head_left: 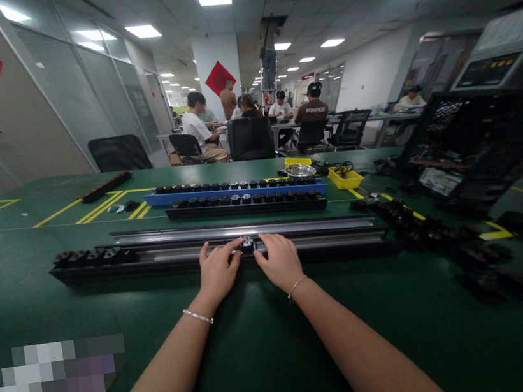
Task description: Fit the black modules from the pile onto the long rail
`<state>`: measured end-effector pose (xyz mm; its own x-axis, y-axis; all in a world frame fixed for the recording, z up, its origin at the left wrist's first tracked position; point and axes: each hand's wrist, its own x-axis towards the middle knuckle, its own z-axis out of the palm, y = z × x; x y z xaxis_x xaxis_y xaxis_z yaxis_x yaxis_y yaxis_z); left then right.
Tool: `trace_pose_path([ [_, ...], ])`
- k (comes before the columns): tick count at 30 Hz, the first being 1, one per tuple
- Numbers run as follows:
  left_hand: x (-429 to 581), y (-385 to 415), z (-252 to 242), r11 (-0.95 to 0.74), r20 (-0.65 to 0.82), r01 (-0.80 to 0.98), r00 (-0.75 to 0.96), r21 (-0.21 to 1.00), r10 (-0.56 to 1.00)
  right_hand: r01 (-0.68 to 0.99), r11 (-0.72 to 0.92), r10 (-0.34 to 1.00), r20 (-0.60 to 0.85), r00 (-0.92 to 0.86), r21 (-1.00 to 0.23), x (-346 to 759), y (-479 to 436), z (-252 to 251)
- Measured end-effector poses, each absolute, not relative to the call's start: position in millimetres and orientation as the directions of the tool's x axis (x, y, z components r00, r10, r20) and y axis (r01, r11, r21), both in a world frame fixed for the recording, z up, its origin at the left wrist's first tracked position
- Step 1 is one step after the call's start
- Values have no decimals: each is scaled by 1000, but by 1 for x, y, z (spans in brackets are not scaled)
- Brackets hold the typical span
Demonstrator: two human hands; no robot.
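A long black and silver metal rail (295,233) lies across the green table (272,349) in front of me. A small black clip part (247,245) sits on the rail at its middle. My left hand (217,271) and my right hand (277,259) rest on the rail on either side of that part, fingertips pinched against it. Each wrist wears a thin bracelet. Several similar black parts (91,257) sit in a row at the rail's left end.
Behind the rail lie a black strip (247,203) and a blue strip (236,190), both filled with small parts. A yellow tray (346,178), a metal bowl (300,170), loose black parts (439,230) and a black machine (480,141) stand at the right. People sit at far tables.
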<state>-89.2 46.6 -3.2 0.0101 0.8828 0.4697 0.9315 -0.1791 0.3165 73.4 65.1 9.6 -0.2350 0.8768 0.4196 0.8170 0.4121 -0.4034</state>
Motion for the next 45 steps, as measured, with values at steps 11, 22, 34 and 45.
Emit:
trace_pose_path([
  [11,-91,47,-2,-204,449,919,32,339,893,840,309,911,392,-127,-447,55,67,16],
  [22,-92,46,-9,-256,509,927,85,275,856,841,267,893,448,-33,-470,52,67,9],
  [34,-91,45,-8,-231,489,947,97,222,867,867,256,885,464,-33,-427,67,68,6],
  [45,-91,46,-8,-210,484,953,81,219,871,877,250,882,469,-32,-410,85,69,5],
])
